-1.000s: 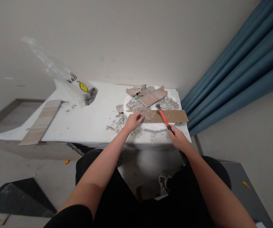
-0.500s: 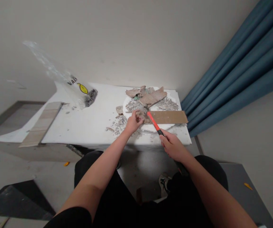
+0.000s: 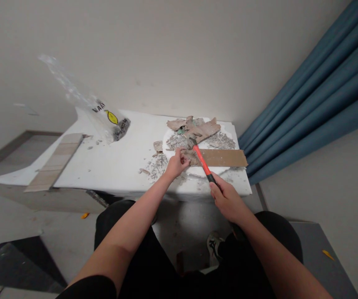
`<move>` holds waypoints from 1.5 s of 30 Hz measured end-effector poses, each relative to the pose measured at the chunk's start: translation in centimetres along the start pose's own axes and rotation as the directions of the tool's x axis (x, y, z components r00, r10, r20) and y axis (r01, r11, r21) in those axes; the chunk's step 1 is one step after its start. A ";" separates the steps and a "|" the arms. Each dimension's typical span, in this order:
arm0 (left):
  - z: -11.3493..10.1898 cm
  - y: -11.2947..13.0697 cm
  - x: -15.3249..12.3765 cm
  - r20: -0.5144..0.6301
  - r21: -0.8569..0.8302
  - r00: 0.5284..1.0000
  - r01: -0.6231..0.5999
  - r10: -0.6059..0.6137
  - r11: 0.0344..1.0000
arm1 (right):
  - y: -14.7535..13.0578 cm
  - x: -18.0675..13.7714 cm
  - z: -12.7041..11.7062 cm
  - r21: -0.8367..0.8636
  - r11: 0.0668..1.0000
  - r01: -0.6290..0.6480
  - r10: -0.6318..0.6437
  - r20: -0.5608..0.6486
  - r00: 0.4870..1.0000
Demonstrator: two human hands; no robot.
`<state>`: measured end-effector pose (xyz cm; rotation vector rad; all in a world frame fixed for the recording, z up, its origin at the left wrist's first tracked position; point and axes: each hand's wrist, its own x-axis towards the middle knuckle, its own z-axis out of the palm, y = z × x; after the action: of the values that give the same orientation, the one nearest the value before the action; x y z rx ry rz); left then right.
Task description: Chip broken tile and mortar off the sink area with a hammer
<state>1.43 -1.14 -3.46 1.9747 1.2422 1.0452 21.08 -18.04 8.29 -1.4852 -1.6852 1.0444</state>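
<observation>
My right hand (image 3: 227, 196) is wrapped round the black grip of a hammer (image 3: 203, 161) with a red shaft. The hammer's head hovers at the near side of the heap, over or just beyond a rough, crumbly brown piece (image 3: 191, 158). My left hand (image 3: 177, 163) is closed, its fingertips pinched at the left edge of that piece. What the fingertips hold is too small to make out. Under the piece runs a flat brown board strip (image 3: 224, 158), reaching right to the table's edge. Beyond it, torn brown chunks (image 3: 204, 129) lie on grey crumbs.
Loose nails (image 3: 158, 164) and bits are scattered left of my left hand on the white-covered table (image 3: 116, 166). A clear plastic bag (image 3: 101, 118) with dark contents and a cardboard strip (image 3: 56, 162) are farther left. A blue curtain (image 3: 306, 91) hangs at right.
The hammer's head has lifted slightly away from the brown piece. My left hand stays pinched at the same spot. The whole view has shifted a little.
</observation>
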 end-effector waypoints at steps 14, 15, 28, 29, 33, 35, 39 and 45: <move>0.3 -0.7 0.0 0.004 -0.037 1.000 -0.002 0.002 0.999 | 0.1 -0.2 0.6 -0.066 0.998 -0.001 0.003 0.019 1.000; 0.2 -0.7 -0.1 0.003 -0.036 1.000 -0.004 0.004 0.999 | 0.2 -0.2 0.6 -0.069 0.998 -0.004 0.005 0.017 1.000; 0.3 -1.1 0.0 0.005 0.053 1.000 0.001 -0.001 0.999 | 0.6 -0.1 1.3 -0.163 0.986 -0.035 0.044 0.053 0.998; 0.3 -1.1 0.0 0.009 0.050 1.000 0.008 -0.009 0.999 | 0.5 -0.1 1.3 -0.162 0.986 -0.031 0.040 0.054 0.998; -0.4 -0.7 0.1 0.022 0.019 0.998 0.052 -0.053 0.998 | 0.1 -0.1 1.0 -0.149 0.989 0.002 0.003 0.027 1.000; -1.0 -0.6 0.1 0.009 0.013 0.997 0.077 -0.078 0.997 | 0.4 0.0 1.0 -0.162 0.987 0.000 0.005 0.031 1.000; -2.9 -0.7 0.4 -0.113 0.086 0.981 0.166 -0.156 0.982 | 1.2 0.0 1.1 -0.227 0.973 -0.045 0.064 0.075 0.995; -4.5 -1.0 0.8 -0.205 0.224 0.955 0.261 -0.216 0.939 | 0.8 -0.3 1.5 -0.223 0.974 -0.035 0.047 0.045 0.998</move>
<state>-2.60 0.27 -1.60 1.8765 1.7389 0.9987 20.20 -18.47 6.86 -1.6527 -1.8638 0.9455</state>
